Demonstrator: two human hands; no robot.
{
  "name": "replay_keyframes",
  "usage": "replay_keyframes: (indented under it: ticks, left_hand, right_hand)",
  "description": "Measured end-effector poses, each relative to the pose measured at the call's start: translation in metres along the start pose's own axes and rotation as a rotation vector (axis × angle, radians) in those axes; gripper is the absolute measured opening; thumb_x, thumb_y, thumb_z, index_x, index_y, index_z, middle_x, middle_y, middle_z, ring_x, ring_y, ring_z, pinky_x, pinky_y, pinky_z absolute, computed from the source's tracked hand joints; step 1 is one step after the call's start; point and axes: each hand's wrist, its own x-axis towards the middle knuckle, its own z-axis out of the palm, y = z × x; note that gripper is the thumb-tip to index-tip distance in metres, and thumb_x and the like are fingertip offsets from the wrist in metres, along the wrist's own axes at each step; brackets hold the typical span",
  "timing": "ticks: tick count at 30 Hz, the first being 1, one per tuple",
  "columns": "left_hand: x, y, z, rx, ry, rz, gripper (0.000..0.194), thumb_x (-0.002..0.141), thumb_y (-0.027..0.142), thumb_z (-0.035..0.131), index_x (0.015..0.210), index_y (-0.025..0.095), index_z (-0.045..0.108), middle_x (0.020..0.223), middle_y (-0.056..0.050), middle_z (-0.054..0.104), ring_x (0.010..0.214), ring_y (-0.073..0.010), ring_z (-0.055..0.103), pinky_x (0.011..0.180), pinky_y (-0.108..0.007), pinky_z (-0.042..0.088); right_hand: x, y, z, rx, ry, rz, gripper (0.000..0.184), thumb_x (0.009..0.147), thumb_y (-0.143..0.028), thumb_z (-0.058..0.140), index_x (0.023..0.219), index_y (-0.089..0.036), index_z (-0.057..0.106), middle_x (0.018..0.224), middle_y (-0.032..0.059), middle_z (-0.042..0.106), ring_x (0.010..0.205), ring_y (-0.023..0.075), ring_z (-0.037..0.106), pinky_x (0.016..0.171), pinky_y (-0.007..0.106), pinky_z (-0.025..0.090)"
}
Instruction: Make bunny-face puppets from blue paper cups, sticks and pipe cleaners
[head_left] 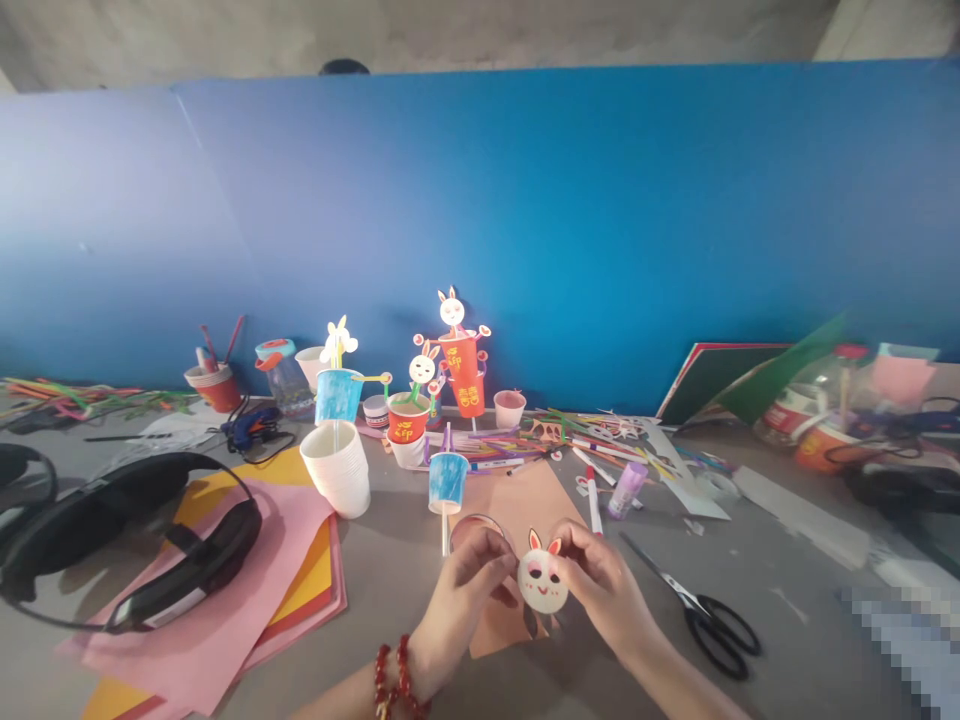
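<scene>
A round white paper rabbit face (pixel 543 584) with orange-lined ears, dark eyes and a smile is held upright over the brown paper (pixel 495 632). My right hand (pixel 600 580) pinches its right edge between thumb and fingers. At its left edge, my left hand (pixel 472 585) is closed, thumb against fingers, and a beaded red bracelet (pixel 401 672) circles that wrist. Just beyond the left hand stands a small blue-painted paper cup (pixel 448 484) on a white straw. A round rim (pixel 477 527) shows partly behind the left fingers.
Black scissors (pixel 721 635) lie to the right, near a purple glue stick (pixel 627 490) and a red marker (pixel 592 500). Stacked white cups (pixel 337 470), finished rabbit cup figures (pixel 452 345) and loose straws stand or lie behind. Pink paper (pixel 247 600) and a black headset (pixel 180 540) occupy the left.
</scene>
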Motion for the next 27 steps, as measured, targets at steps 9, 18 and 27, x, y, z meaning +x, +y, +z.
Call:
replay_keyframes:
  ticks: [9, 18, 27]
  left_hand:
    - [0.008, -0.014, -0.008, 0.132, -0.044, 0.081, 0.027, 0.079, 0.039, 0.073, 0.071, 0.016, 0.061, 0.067, 0.002, 0.06, 0.058, -0.0096, 0.055, 0.058, -0.021, 0.045]
    - [0.005, -0.007, -0.005, 0.191, -0.03, 0.1, 0.031, 0.081, 0.044, 0.071, 0.073, 0.016, 0.06, 0.068, 0.002, 0.057, 0.058, -0.0104, 0.055, 0.056, -0.022, 0.045]
    - [0.007, -0.012, -0.008, 0.237, 0.026, 0.149, 0.035, 0.082, 0.048, 0.069, 0.072, 0.016, 0.058, 0.066, 0.002, 0.055, 0.054, -0.0097, 0.051, 0.051, -0.021, 0.045]
  right_hand:
    - [0.003, 0.002, 0.0, 0.059, -0.052, 0.079, 0.024, 0.084, -0.037, 0.063, 0.072, -0.019, 0.053, 0.067, -0.0039, 0.05, 0.062, 0.0129, 0.047, 0.058, 0.023, 0.037]
    - [0.001, 0.004, 0.0, 0.035, -0.069, 0.052, 0.029, 0.085, -0.043, 0.067, 0.071, -0.02, 0.056, 0.064, -0.0038, 0.052, 0.06, 0.0133, 0.049, 0.056, 0.023, 0.039]
    - [0.004, 0.004, 0.002, 0.074, -0.071, 0.062, 0.029, 0.085, -0.044, 0.066, 0.073, -0.019, 0.059, 0.067, -0.0017, 0.058, 0.062, 0.0147, 0.055, 0.056, 0.023, 0.045]
